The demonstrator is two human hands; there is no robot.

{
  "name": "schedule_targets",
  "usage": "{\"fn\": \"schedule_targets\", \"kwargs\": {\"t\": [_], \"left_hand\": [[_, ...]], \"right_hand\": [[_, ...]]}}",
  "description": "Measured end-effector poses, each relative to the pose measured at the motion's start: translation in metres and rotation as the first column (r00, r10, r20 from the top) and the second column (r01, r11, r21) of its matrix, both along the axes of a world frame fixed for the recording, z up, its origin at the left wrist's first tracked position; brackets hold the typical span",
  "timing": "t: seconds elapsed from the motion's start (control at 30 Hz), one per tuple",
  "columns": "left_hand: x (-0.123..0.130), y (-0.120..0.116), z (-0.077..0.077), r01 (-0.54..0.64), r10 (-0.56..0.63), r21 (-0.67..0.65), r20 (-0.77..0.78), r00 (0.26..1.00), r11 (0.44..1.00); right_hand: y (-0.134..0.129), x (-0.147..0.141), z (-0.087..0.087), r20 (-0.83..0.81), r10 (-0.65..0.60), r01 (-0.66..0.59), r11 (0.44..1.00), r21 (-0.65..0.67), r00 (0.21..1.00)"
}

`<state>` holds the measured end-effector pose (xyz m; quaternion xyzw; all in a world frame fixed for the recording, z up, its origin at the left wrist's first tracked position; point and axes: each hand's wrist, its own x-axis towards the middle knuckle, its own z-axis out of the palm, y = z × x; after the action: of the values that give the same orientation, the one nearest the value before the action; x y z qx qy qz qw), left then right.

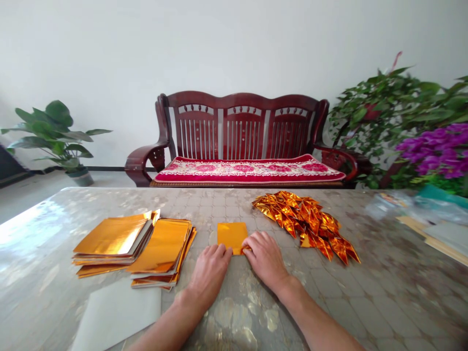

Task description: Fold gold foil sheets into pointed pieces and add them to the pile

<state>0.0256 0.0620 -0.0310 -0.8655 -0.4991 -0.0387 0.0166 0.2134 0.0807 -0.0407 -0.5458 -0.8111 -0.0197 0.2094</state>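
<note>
A small square of gold foil paper lies on the table in front of me. My left hand is closed, its fingertips pressed together at the paper's near left corner. At the near right corner, the curled fingers of my right hand pinch the paper, and a bit of orange foil shows under them. Just right of that hand is a heap of folded gold foil pieces with pointed ends. Two stacks of gold foil sheets stand to the left, a wider one and a narrower one.
A pale sheet lies near the front left of the patterned table. Clear plastic bags and flat cardboard-like pieces are at the right. Beyond the table stand a dark red wooden bench and potted plants.
</note>
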Motion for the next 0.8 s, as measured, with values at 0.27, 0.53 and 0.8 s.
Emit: {"fn": "schedule_targets", "kwargs": {"t": [0.27,0.53,0.8], "left_hand": [[0.017,-0.02,-0.008,-0.087,0.091,0.068,-0.064,0.994,0.994],[0.021,-0.027,-0.025,-0.13,0.147,0.138,-0.127,0.981,0.982],[0.023,-0.03,-0.024,-0.179,0.209,0.161,-0.2,0.957,0.971]], "right_hand": [[-0.014,-0.007,0.003,0.154,0.168,-0.168,0.986,-0.015,0.974],[-0.023,-0.015,0.01,0.23,0.066,-0.054,0.997,-0.059,0.971],[-0.03,-0.02,0.018,0.316,0.021,0.018,0.993,-0.12,0.949]]}}
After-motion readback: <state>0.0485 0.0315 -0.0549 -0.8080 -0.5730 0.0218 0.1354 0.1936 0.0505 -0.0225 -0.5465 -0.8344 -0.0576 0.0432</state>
